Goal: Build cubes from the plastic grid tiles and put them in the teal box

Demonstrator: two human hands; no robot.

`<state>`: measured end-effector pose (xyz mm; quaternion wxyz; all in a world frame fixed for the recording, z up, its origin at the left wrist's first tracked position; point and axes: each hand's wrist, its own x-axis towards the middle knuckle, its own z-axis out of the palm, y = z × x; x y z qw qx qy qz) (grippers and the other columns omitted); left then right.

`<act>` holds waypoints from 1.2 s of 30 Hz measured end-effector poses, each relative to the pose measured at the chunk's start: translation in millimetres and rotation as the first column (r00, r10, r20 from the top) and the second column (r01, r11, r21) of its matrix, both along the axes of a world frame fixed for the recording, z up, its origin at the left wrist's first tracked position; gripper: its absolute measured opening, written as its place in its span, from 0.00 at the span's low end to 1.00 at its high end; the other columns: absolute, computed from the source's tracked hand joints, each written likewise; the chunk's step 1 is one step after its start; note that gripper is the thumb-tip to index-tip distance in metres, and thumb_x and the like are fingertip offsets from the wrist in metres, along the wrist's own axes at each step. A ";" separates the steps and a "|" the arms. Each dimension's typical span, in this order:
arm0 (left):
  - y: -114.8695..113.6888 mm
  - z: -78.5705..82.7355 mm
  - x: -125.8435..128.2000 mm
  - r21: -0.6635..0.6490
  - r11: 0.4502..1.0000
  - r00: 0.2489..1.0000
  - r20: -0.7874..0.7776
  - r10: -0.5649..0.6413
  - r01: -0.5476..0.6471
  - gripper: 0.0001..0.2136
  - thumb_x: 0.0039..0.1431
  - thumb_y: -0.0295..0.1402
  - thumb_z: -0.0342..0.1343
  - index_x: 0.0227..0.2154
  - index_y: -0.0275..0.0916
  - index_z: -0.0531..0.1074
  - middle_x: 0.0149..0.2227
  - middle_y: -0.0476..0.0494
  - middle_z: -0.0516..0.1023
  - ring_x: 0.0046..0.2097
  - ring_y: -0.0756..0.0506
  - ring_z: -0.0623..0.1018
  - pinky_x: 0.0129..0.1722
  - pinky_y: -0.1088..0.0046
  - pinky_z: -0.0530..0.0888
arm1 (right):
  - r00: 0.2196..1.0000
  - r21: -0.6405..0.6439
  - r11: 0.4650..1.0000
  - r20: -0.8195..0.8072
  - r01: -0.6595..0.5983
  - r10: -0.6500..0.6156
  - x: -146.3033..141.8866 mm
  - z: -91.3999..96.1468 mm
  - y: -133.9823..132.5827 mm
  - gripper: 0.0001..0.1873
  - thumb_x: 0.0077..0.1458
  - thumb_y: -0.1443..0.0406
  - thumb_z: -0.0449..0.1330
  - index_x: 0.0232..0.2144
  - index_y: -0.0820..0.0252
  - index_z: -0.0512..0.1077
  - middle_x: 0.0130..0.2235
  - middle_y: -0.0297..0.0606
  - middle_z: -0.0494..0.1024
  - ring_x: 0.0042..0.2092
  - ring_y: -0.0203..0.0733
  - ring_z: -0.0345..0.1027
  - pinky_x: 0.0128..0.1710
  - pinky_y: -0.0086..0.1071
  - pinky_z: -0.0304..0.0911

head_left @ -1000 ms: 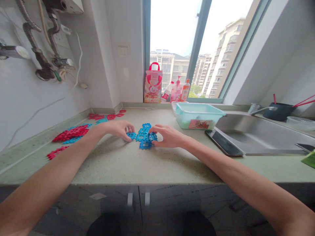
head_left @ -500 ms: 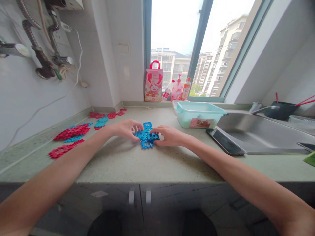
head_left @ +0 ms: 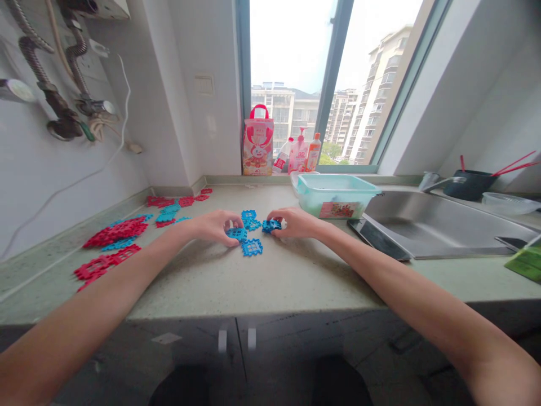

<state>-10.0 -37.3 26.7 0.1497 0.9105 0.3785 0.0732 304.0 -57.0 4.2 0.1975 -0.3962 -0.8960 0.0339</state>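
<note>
Between thumb and fingers, my left hand [head_left: 217, 226] grips a blue interlocking plastic tile [head_left: 235, 233] with toothed edges, close to the countertop. My right hand [head_left: 296, 222] is closed on another blue piece [head_left: 271, 226], held a short way to the right; a small white item shows by its fingers, too small to name. Between and in front of the hands lie more blue tiles: one flat window-like square [head_left: 252, 247] nearer me, and a few overlapping ones [head_left: 249, 217] farther back.
Red tiles [head_left: 116, 232] lie piled at the left with some blue ones. A pale turquoise basin [head_left: 338, 194] stands at the back right, beside a phone [head_left: 378, 239] and the steel sink [head_left: 448, 225]. Bottles [head_left: 298, 155] and a pink bag [head_left: 258, 148] stand by the window.
The blue tiles, bunched together before, are now apart. My right hand has drawn its piece to the right, away from the one in my left hand. The view has shifted slightly.
</note>
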 end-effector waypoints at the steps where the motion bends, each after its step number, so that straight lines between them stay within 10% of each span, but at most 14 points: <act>1: 0.0 0.6 -0.4 0.002 1.000 1.000 -0.013 0.012 -0.012 0.25 0.48 0.49 0.67 0.48 0.42 0.80 0.40 0.45 0.80 0.39 0.44 0.77 0.38 0.71 0.71 | 1.000 0.013 1.000 -0.009 0.019 -0.019 2.2 0.0 1.7 0.19 0.56 0.61 0.69 0.50 0.55 0.80 0.42 0.38 0.83 0.40 0.42 0.74 0.43 0.33 0.64; 9: 0.7 2.4 -2.0 -0.016 1.000 0.999 -0.024 0.026 -0.027 0.23 0.47 0.47 0.66 0.45 0.43 0.79 0.37 0.47 0.79 0.38 0.44 0.76 0.36 0.72 0.69 | 0.952 0.076 0.977 -0.222 -0.200 0.212 -23.8 0.0 -20.3 0.20 0.58 0.60 0.69 0.52 0.55 0.78 0.46 0.39 0.83 0.44 0.41 0.76 0.48 0.34 0.68; 17: 11.2 -0.6 -13.3 0.006 0.997 0.997 0.010 0.074 -0.074 0.22 0.44 0.40 0.67 0.45 0.44 0.80 0.40 0.47 0.82 0.42 0.43 0.79 0.39 0.72 0.70 | 0.921 0.009 0.925 -0.085 -0.380 0.379 -45.0 2.1 -43.8 0.20 0.62 0.59 0.68 0.55 0.52 0.78 0.52 0.42 0.83 0.52 0.47 0.76 0.57 0.40 0.67; 26: 29.9 -15.7 -13.3 -0.027 0.993 0.920 0.375 0.113 -0.111 0.26 0.48 0.43 0.66 0.51 0.37 0.76 0.38 0.46 0.81 0.33 0.47 0.75 0.32 0.72 0.71 | 0.958 -0.031 0.958 -0.049 -0.284 0.282 -45.0 -3.4 -40.1 0.22 0.59 0.57 0.69 0.55 0.52 0.78 0.48 0.38 0.83 0.45 0.45 0.76 0.49 0.36 0.68; 36: 30.6 -29.7 12.5 0.221 0.975 0.978 0.205 -0.035 -0.012 0.25 0.53 0.42 0.63 0.54 0.39 0.79 0.53 0.39 0.78 0.51 0.39 0.79 0.55 0.66 0.73 | 0.930 0.066 0.996 -0.357 -0.061 0.081 -18.9 -11.6 -6.0 0.20 0.57 0.59 0.69 0.51 0.55 0.79 0.44 0.37 0.84 0.41 0.40 0.76 0.45 0.34 0.69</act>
